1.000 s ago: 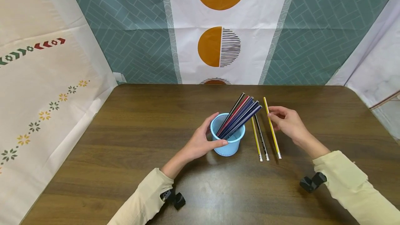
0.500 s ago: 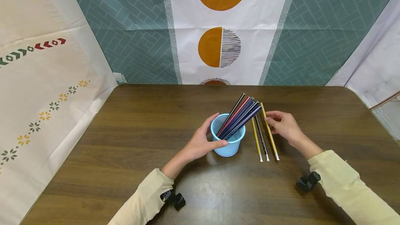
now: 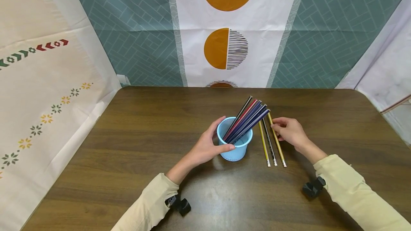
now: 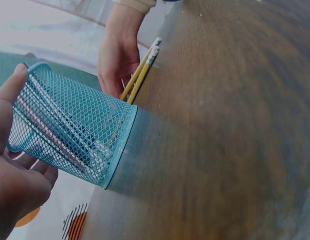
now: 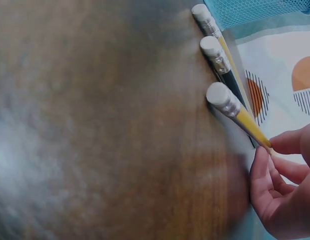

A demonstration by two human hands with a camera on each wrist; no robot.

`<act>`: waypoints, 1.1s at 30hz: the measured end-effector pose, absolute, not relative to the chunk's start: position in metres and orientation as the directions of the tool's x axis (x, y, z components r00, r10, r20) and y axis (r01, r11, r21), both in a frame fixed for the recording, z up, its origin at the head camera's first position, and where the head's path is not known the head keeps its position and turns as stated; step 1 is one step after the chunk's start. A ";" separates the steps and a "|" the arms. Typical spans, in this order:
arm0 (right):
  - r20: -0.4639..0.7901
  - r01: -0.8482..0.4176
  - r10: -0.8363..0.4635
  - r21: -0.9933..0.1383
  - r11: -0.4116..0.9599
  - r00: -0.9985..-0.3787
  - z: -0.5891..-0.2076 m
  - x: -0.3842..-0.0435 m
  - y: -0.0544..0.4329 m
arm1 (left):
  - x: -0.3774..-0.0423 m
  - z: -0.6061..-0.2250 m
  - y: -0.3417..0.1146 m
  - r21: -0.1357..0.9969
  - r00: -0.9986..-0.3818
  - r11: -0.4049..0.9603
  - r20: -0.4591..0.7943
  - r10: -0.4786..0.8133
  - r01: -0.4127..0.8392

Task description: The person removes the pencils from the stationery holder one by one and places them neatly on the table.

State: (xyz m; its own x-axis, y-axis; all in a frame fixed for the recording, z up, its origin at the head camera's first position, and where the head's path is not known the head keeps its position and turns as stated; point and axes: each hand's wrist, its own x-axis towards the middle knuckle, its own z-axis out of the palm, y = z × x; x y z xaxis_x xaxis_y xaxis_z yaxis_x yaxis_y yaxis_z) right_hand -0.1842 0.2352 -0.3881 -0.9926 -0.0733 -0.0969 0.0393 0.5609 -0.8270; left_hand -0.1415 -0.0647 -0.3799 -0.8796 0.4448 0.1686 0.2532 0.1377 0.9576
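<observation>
My left hand (image 3: pixel 205 144) grips a light blue mesh pencil cup (image 3: pixel 233 153) round its side, thumb at the near rim. Several dark blue, red and black pencils (image 3: pixel 246 121) lean to the right inside it. With thumb and fingertips, my right hand (image 3: pixel 290 132) pinches a yellow pencil (image 3: pixel 278 144), its eraser end pointing toward me. Left of it lie a black pencil (image 3: pixel 269 142) and another yellow pencil (image 3: pixel 264 144), roughly parallel. In the right wrist view, the white erasers of all three stand in a row, the pinched pencil's eraser (image 5: pixel 220 94) nearest.
The brown wooden table (image 3: pixel 144 127) extends on both sides of the cup. Behind its far edge hangs a patterned cloth (image 3: pixel 144 45), with a pale cloth (image 3: pixel 41 92) at the left. Each sleeve bears a black wrist camera (image 3: pixel 314 187).
My right hand has moved the yellow pencil leftward and slightly toward me, bringing it closer beside the other two. The left hand and the cup stay in place.
</observation>
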 end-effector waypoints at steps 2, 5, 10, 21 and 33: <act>-0.092 0.036 -0.071 -0.824 0.566 -0.993 -0.389 -0.184 0.235 | -0.142 -0.380 -0.064 0.958 -0.880 0.138 0.166 0.445 0.251; -0.082 0.030 -0.066 -0.819 0.573 -0.994 -0.391 -0.184 0.234 | -0.142 -0.381 -0.064 0.958 -0.881 0.141 0.164 0.444 0.249; -0.071 0.029 -0.049 -0.811 0.585 -0.996 -0.392 -0.183 0.233 | -0.142 -0.381 -0.065 0.957 -0.882 0.140 0.172 0.439 0.256; -0.086 0.063 -0.012 -0.804 0.591 -0.996 -0.393 -0.184 0.233 | -0.143 -0.382 -0.064 0.955 -0.883 0.147 0.169 0.438 0.256; -0.097 0.069 -0.014 -0.794 0.604 -0.995 -0.393 -0.185 0.233 | -0.142 -0.381 -0.064 0.953 -0.883 0.146 0.181 0.434 0.267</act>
